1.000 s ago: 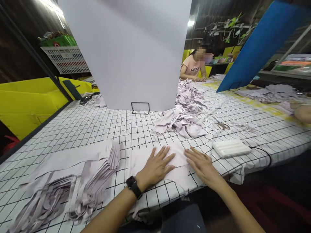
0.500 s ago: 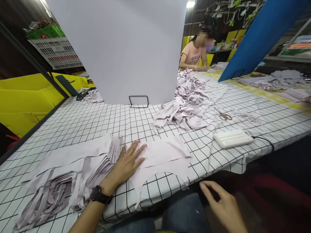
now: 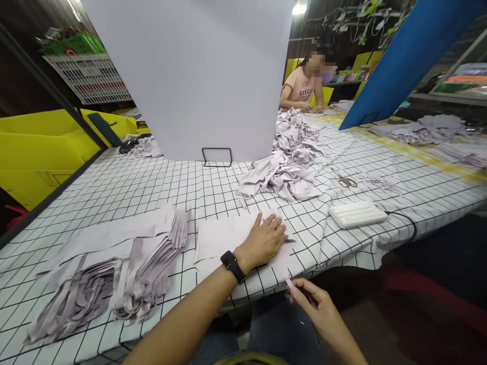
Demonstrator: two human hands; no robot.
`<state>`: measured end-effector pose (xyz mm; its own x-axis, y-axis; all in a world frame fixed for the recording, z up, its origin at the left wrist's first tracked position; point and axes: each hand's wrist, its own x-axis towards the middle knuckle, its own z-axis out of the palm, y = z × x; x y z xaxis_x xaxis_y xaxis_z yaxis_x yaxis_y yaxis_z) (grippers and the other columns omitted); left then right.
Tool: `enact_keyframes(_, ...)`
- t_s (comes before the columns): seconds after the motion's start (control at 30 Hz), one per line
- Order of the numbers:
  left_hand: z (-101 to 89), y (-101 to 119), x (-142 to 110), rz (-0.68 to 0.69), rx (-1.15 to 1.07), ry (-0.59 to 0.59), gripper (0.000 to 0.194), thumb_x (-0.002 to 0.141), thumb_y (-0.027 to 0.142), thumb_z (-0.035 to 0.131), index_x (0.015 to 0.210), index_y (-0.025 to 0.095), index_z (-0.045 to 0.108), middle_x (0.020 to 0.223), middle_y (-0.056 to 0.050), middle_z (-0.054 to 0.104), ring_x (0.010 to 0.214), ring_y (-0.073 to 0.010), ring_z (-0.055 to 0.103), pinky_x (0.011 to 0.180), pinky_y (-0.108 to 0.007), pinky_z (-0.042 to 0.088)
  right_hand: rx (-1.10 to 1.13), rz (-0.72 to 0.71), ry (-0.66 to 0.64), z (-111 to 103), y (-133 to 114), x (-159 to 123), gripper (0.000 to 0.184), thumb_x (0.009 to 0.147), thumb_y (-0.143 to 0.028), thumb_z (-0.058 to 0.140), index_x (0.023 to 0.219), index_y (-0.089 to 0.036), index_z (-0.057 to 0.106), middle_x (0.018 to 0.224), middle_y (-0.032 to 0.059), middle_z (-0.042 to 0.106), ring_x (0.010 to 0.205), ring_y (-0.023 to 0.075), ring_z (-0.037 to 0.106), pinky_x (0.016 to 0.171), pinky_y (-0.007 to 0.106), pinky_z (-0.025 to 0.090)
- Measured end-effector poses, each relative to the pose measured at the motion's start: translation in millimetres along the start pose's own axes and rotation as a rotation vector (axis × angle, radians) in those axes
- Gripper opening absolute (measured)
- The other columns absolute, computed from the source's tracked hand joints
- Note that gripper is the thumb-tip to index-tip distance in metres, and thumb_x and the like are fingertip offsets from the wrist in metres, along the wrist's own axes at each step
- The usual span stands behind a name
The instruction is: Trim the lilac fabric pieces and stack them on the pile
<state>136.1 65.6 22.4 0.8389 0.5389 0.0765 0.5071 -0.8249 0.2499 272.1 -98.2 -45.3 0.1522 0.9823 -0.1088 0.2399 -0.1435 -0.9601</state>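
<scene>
My left hand (image 3: 265, 240), with a black watch on its wrist, lies flat and open on the right part of a pale lilac cut fabric piece (image 3: 224, 235) at the table's near edge. My right hand (image 3: 314, 304) is below the table edge, fingers pinched on a small white strip that hangs by the fabric's lower corner. A neat stack of the same lilac pieces (image 3: 114, 268) lies to the left.
The table has a black-grid white cloth (image 3: 160, 190). A loose heap of lilac pieces (image 3: 285, 172), scissors (image 3: 344, 180) and a white ribbed box (image 3: 357, 214) with a cable sit to the right. A white board (image 3: 198, 76) stands behind. Another person (image 3: 304, 88) works at the far end.
My left hand slid from the fabric's left side to its right side. My right hand rose from below the table toward the fabric's lower corner and pinched a small white strip.
</scene>
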Motion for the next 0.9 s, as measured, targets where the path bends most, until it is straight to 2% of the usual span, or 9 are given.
enact_keyframes(0.1, 6.9, -2.2, 4.4, -0.006, 0.003, 0.008, 0.045, 0.109, 0.039, 0.028, 0.138, 0.017, 0.054, 0.154, -0.013, 0.049, 0.148, -0.031, 0.039, 0.123, -0.063, 0.022, -0.043, 0.006, 0.022, 0.7, -2.6, -4.2, 0.044, 0.09, -0.059, 0.061, 0.074, -0.019, 0.069, 0.068, 0.0024, 0.066, 0.071, 0.0204, 0.063, 0.071, 0.028, 0.051)
enact_keyframes(0.2, 13.2, -9.4, -1.1, -0.005, -0.022, -0.031, 0.053, 0.107, 0.051, 0.027, 0.15, 0.023, 0.043, 0.163, -0.01, 0.037, 0.153, -0.0312, 0.027, 0.122, -0.068, 0.014, -0.052, 0.033, -0.016, 0.2, -5.9, -9.0, 0.045, 0.091, -0.059, 0.058, 0.073, -0.019, 0.069, 0.069, 0.0031, 0.069, 0.072, 0.021, 0.065, 0.072, 0.028, 0.051)
enact_keyframes(0.37, 20.6, -15.1, -7.8, -0.005, -0.053, -0.087, 0.065, 0.103, 0.064, 0.025, 0.16, 0.031, 0.022, 0.169, -0.004, 0.018, 0.158, -0.0251, 0.009, 0.125, -0.064, 0.0, -0.082, 0.101, -0.078, -11.7, -10.7, -34.6, 0.046, 0.091, -0.06, 0.057, 0.071, -0.021, 0.071, 0.071, 0.0047, 0.072, 0.076, 0.0237, 0.068, 0.075, 0.03, 0.052)
enact_keyframes(0.47, 20.9, -14.6, -9.4, 0.009, -0.057, -0.018, 0.062, 0.105, 0.061, 0.022, 0.161, 0.035, 0.018, 0.17, -0.001, 0.013, 0.158, -0.024, 0.005, 0.125, -0.063, -0.003, -0.1, 0.145, -0.087, -19.8, -11.3, -56.8, 0.049, 0.09, -0.062, 0.058, 0.066, -0.021, 0.072, 0.069, 0.0057, 0.073, 0.076, 0.0252, 0.07, 0.075, 0.03, 0.054)
enact_keyframes(0.57, 20.1, -15.0, -10.6, 0.012, -0.033, 0.057, 0.057, 0.107, 0.054, 0.021, 0.16, 0.033, 0.023, 0.169, 0.0, 0.017, 0.158, -0.024, 0.006, 0.125, -0.061, -0.006, -0.109, 0.177, -0.102, -23.3, -11.6, -74.3, 0.049, 0.09, -0.063, 0.058, 0.07, -0.022, 0.076, 0.068, 0.006, 0.074, 0.073, 0.0255, 0.07, 0.076, 0.032, 0.056)
enact_keyframes(0.67, 20.7, -17.2, -10.3, 0.015, -0.036, -0.024, 0.056, 0.108, 0.051, 0.02, 0.158, 0.03, 0.031, 0.167, -0.001, 0.026, 0.157, -0.023, 0.015, 0.126, -0.06, -0.001, -0.109, 0.208, -0.101, -24.5, -15.4, -88.7, 0.05, 0.089, -0.064, 0.059, 0.07, -0.022, 0.077, 0.072, 0.0067, 0.075, 0.079, 0.0278, 0.071, 0.085, 0.035, 0.056)
enact_keyframes(0.8, 22.7, -18.4, -8.7, -0.005, -0.01, -0.053, 0.056, 0.107, 0.05, 0.024, 0.158, 0.028, 0.031, 0.167, -0.001, 0.023, 0.157, -0.023, 0.016, 0.126, -0.061, 0.003, -0.096, 0.276, -0.082, -31.1, -24.1, -112.9, 0.055, 0.088, -0.067, 0.058, 0.063, -0.021, 0.075, 0.075, 0.0078, 0.075, 0.083, 0.0284, 0.07, 0.087, 0.037, 0.054)
enact_keyframes(0.83, 22.9, -18.0, -8.5, -0.005, -0.002, -0.052, 0.055, 0.107, 0.049, 0.024, 0.158, 0.027, 0.032, 0.167, -0.002, 0.024, 0.157, -0.0231, 0.016, 0.126, -0.061, 0.003, -0.076, 0.299, -0.079, -33.7, -26.0, -119.7, 0.054, 0.088, -0.066, 0.058, 0.066, -0.02, 0.077, 0.074, 0.0076, 0.075, 0.081, 0.0275, 0.069, 0.085, 0.037, 0.055)
enact_keyframes(0.9, 22.8, -17.0, -8.8, -0.001, 0.003, -0.054, 0.055, 0.107, 0.048, 0.024, 0.157, 0.026, 0.032, 0.167, -0.002, 0.025, 0.157, -0.0237, 0.017, 0.126, -0.062, 0.003, -0.005, 0.346, -0.056, -39.1, -29.4, -132.6, 0.051, 0.088, -0.065, 0.06, 0.086, -0.02, 0.081, 0.072, 0.0069, 0.074, 0.077, 0.0262, 0.069, 0.082, 0.038, 0.056)
